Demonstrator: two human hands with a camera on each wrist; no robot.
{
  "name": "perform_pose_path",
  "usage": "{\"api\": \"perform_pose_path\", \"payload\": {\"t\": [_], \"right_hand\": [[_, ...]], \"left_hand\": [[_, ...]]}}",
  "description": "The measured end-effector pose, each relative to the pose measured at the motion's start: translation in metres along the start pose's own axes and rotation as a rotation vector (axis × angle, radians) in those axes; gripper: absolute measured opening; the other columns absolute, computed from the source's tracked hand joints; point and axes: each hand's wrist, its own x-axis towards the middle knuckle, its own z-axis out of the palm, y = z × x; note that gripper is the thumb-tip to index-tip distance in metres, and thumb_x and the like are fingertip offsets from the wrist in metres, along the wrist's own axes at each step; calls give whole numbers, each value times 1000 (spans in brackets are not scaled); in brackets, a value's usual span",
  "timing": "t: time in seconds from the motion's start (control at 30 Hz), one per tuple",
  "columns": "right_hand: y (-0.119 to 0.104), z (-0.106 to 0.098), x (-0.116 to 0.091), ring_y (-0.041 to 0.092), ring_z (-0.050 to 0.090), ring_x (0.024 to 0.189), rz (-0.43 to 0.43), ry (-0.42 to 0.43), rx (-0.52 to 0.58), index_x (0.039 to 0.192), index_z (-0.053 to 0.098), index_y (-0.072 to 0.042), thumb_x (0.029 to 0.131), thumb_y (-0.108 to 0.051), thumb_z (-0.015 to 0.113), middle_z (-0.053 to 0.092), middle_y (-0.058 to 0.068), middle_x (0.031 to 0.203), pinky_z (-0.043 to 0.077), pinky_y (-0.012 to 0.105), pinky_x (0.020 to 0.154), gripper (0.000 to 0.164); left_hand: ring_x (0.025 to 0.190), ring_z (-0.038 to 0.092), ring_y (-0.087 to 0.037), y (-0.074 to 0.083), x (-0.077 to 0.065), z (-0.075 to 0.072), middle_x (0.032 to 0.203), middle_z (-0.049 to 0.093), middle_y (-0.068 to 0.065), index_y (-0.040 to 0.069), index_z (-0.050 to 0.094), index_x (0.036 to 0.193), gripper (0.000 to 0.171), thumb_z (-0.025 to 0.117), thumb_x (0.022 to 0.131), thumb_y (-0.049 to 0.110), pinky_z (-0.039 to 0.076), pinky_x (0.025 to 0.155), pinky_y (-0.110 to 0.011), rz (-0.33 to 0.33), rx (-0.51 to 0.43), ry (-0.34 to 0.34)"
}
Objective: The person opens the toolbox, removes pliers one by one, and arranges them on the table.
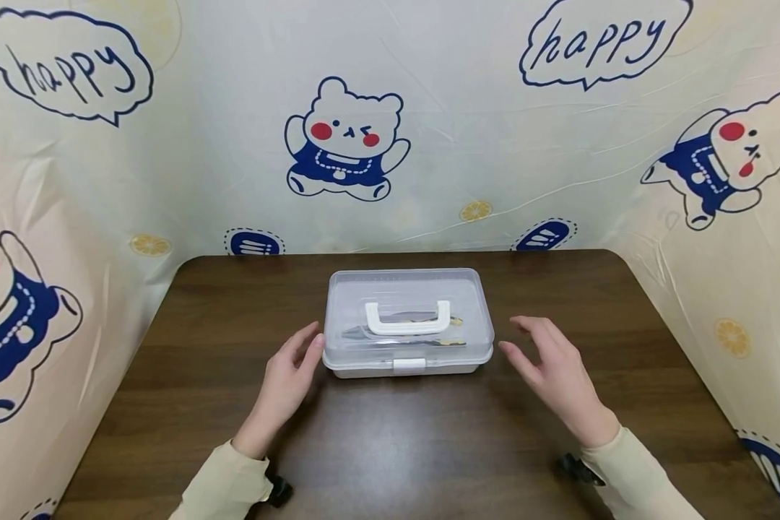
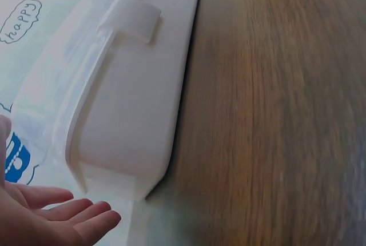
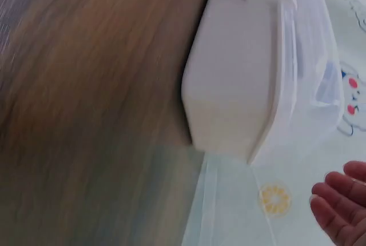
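A white storage box (image 1: 408,367) with a clear lid stands on the dark wooden table. Its lid is down, with a white carry handle (image 1: 408,327) on top and a white latch (image 1: 409,365) at the front. Through the lid I see a few slim utensils (image 1: 422,342), partly blurred by the plastic. My left hand (image 1: 289,383) is at the box's left end, fingers extended; whether its thumb touches the box I cannot tell. Off the right end, apart from the box, my right hand (image 1: 555,375) holds nothing, its fingers loosely extended.
The wooden table (image 1: 403,448) has rounded far corners. Behind and beside it hangs a pale sheet (image 1: 442,130) printed with bears and lettering. A dark wrist device (image 1: 279,491) sits at the left cuff, another dark device (image 1: 580,469) at the right.
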Motion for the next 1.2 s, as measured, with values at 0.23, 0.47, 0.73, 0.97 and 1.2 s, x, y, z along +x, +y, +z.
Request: {"api": "perform_pose_path", "payload": {"t": [0.23, 0.47, 0.73, 0.97, 1.2], "right_hand": [[-16, 10, 2, 22, 68, 98, -118, -4, 121, 118, 70, -1, 100, -46, 68, 72, 8, 107, 46, 9, 99, 48], [-30, 19, 2, 20, 70, 89, -271, 87, 179, 109, 74, -1, 103, -44, 64, 74, 6, 101, 55, 20, 90, 44], [-38, 29, 2, 21, 73, 95, -308, -14, 259, 115, 74, 0, 103, -39, 65, 76, 8, 107, 56, 20, 94, 41], [-43, 41, -1, 21, 75, 98, -282, -122, 334, 118, 75, 1, 103, -37, 67, 77, 10, 111, 58, 22, 91, 42], [-49, 56, -8, 15, 74, 102, -157, -240, 420, 120, 78, -6, 91, -14, 83, 78, 4, 114, 55, 17, 91, 30]], "left_hand": [[126, 64, -33, 6, 1, 10, 138, 65, -22, -2, 57, 146, 46, 60, 108, 25, 51, 106, -37, -4, -33, -3], [128, 63, -31, 10, 2, 14, 141, 63, -23, -1, 51, 151, 55, 61, 107, 31, 50, 107, -46, -55, -38, -30], [125, 65, -29, 15, 2, 15, 138, 64, -23, 0, 51, 152, 59, 64, 105, 33, 54, 102, -36, -81, -85, -44], [127, 64, -30, 17, 3, 15, 141, 63, -23, -2, 50, 152, 60, 64, 105, 32, 52, 101, -29, -102, -115, -43], [129, 61, -30, 16, 3, 17, 143, 60, -24, -4, 48, 152, 61, 65, 105, 31, 50, 102, -28, -115, -143, -43]]}}
